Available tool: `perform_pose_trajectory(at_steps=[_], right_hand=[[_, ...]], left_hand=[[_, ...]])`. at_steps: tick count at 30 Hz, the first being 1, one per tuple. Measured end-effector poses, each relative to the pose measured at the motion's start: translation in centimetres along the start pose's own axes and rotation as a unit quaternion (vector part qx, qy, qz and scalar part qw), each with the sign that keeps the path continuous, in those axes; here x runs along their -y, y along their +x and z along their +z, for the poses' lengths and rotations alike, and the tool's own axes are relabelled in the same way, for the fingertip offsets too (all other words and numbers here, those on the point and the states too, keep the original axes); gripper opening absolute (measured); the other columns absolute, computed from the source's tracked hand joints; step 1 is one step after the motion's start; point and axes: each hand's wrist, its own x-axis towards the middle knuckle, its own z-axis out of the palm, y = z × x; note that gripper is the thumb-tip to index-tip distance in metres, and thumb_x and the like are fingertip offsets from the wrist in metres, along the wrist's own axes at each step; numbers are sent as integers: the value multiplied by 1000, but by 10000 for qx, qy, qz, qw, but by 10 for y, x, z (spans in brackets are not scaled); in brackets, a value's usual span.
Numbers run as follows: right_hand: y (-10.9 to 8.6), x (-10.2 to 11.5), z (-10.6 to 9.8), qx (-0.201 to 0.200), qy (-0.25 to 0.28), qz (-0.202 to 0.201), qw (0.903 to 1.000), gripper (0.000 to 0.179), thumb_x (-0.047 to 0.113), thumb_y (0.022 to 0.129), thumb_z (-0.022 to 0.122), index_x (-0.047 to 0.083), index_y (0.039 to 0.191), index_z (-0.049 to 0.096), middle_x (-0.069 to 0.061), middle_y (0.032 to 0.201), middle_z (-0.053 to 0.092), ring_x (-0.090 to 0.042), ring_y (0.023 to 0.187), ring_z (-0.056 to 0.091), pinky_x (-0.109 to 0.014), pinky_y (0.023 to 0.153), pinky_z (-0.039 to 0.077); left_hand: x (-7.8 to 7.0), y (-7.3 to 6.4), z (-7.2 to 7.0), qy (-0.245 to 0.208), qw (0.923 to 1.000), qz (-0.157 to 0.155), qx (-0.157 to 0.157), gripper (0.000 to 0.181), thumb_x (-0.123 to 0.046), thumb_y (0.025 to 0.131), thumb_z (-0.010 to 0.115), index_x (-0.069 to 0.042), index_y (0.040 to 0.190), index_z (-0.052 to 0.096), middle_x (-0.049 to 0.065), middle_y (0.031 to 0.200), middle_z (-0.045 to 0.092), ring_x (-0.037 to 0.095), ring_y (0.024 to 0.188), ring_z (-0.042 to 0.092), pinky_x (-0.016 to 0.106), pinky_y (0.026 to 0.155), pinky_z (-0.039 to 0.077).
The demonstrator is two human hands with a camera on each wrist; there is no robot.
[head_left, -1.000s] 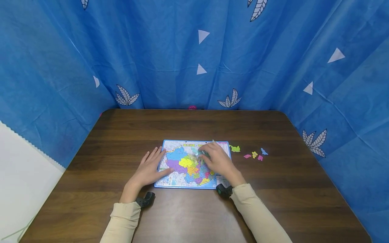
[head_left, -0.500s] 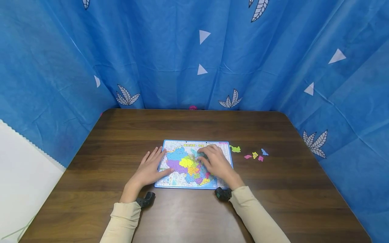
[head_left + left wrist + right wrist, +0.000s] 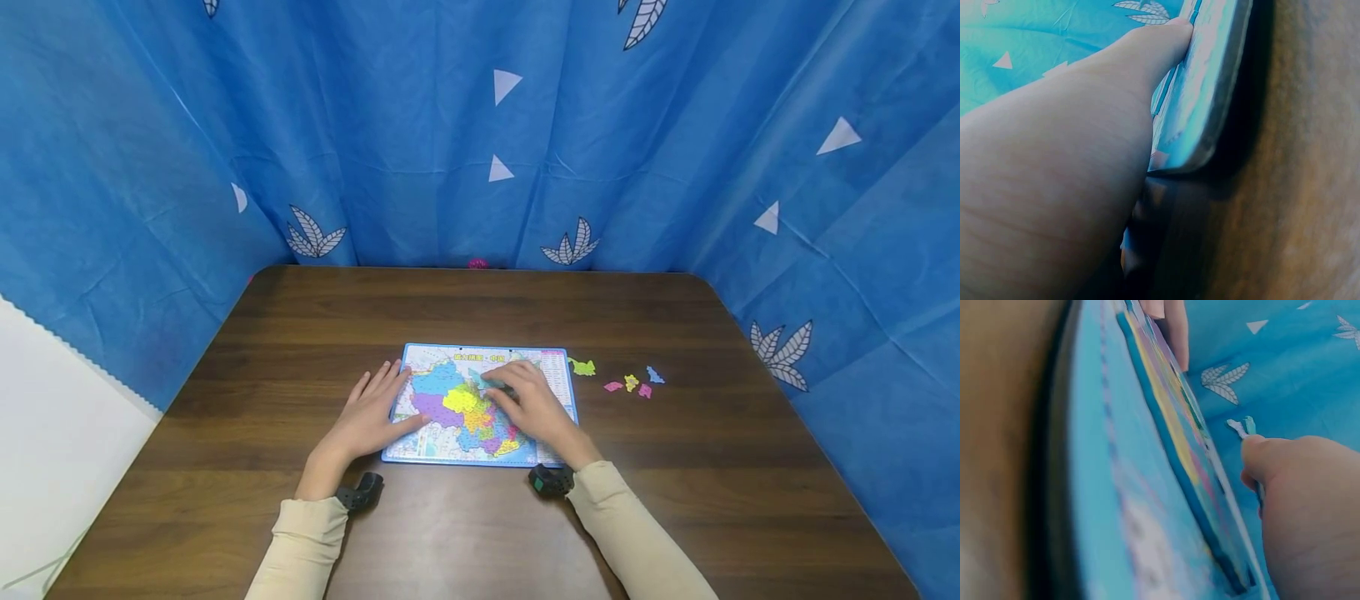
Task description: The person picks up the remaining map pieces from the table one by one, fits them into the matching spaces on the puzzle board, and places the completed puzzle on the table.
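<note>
A map jigsaw board (image 3: 556,379) with a blue border lies on the table, its coloured pieces filling the left and lower parts of the map. My left hand (image 3: 367,422) rests across the board's left edge, fingers spread and thumb out over the lower map. Over the board's upper middle, my right hand (image 3: 531,407) pinches a teal puzzle piece between thumb and fingers. Seen from the right wrist, that puzzle piece (image 3: 1250,425) pokes out past the thumb tip, raised off the board; the fingers cover most of it.
Right of the board lie several loose pieces: a green piece (image 3: 582,367) close to its edge, then a yellow piece (image 3: 632,382), a blue piece (image 3: 656,375) and two pink ones. The wooden table (image 3: 480,533) backs onto a blue curtain (image 3: 420,125).
My right hand has shifted slightly left and down over the map, still holding the teal puzzle piece. My left hand keeps its place on the board.
</note>
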Motion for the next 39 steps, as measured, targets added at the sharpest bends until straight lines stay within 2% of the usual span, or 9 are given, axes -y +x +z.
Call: perform_pose_trajectory(at_steps=[17, 32, 39], right_hand=[[-3, 3, 2, 468, -182, 297, 9983, 28, 29, 99, 72, 22, 126, 74, 6, 122, 74, -17, 119, 60, -46, 105, 48], [-5, 2, 2, 387, -115, 512, 9979, 29, 29, 97, 74, 23, 125, 76, 6, 121, 75, -16, 116, 61, -45, 101, 50], [-6, 0, 3, 419, -225, 347, 9983, 28, 28, 97, 74, 20, 123, 78, 3, 119, 76, -18, 115, 62, -45, 102, 49]], left_hand=[[-1, -1, -1, 26, 10000, -50, 18, 94, -63, 92, 63, -9, 162, 32, 16, 170, 23, 38, 159, 14, 62, 127, 5], [-1, 2, 1, -19, 10000, -53, 15, 93, -63, 92, 63, -10, 162, 32, 16, 170, 23, 38, 160, 12, 62, 127, 4], [0, 2, 3, 7, 10000, -46, -1, 93, -64, 92, 62, -10, 162, 32, 16, 170, 22, 38, 160, 13, 62, 127, 5]])
